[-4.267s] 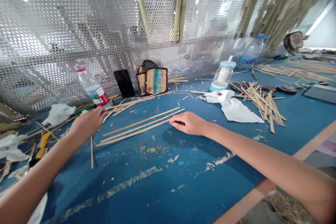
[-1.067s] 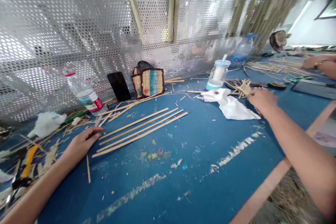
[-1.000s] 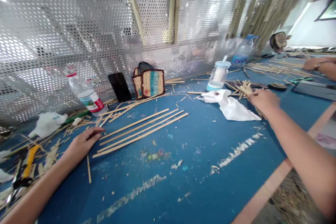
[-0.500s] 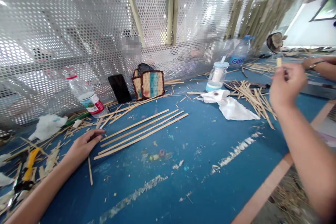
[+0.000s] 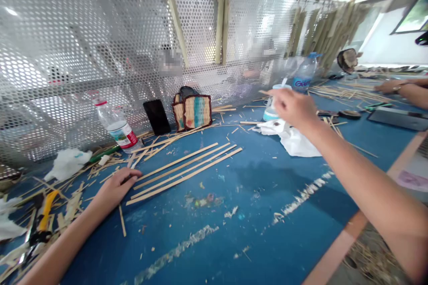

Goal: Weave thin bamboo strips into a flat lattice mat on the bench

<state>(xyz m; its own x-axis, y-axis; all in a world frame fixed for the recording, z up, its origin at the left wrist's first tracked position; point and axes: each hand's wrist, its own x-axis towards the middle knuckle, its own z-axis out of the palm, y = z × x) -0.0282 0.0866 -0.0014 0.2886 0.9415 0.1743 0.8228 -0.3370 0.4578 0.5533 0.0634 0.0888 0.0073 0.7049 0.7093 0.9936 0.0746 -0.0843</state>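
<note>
My left hand (image 5: 117, 187) lies flat on the blue table (image 5: 240, 196), fingers stretched out, its fingertips on the near ends of three long bamboo strips (image 5: 187, 167) that lie side by side. My right hand (image 5: 290, 106) is raised above the table in front of a lidded white jar (image 5: 270, 113). Its fingers are pinched on a short thin bamboo strip (image 5: 265, 92) that points left. A pile of short bamboo sticks (image 5: 334, 125) lies behind my right forearm, partly hidden by it.
A white cloth (image 5: 296, 142), a woven pouch (image 5: 194, 112), a black phone (image 5: 157, 116) and a water bottle (image 5: 117, 128) stand near the perforated metal screen (image 5: 83, 53). A yellow-handled tool (image 5: 45, 211) lies among scraps at left. Another person's hand (image 5: 394, 85) rests at far right.
My right hand left the long strips, reached to the pile of short sticks, picked one up and has swung left with it. My left hand stayed on the strip ends.
</note>
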